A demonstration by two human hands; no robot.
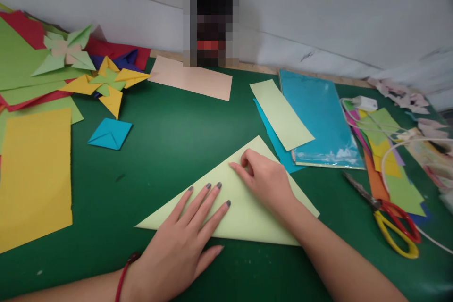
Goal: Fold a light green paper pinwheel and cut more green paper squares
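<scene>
1. My left hand [182, 240] lies flat, fingers spread, on a pale-green paper triangle [249, 214] on the dark-green tabletop [170, 146].
2. My right hand [268, 181] curls on the triangle; whether it grips, I cannot tell.
3. To the right lie red-and-yellow-handled metal scissors [378, 204].
4. Farther off lies a pale-green paper strip [282, 114].

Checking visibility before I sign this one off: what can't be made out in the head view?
All in the head view:
- Green triangle: partly covered by the left hand and right hand.
- Whether the right hand pinches anything: hidden by its own curl.
- Yellow sheet: cut off by the left edge.
- Background behind the pixelated patch: masked.
</scene>
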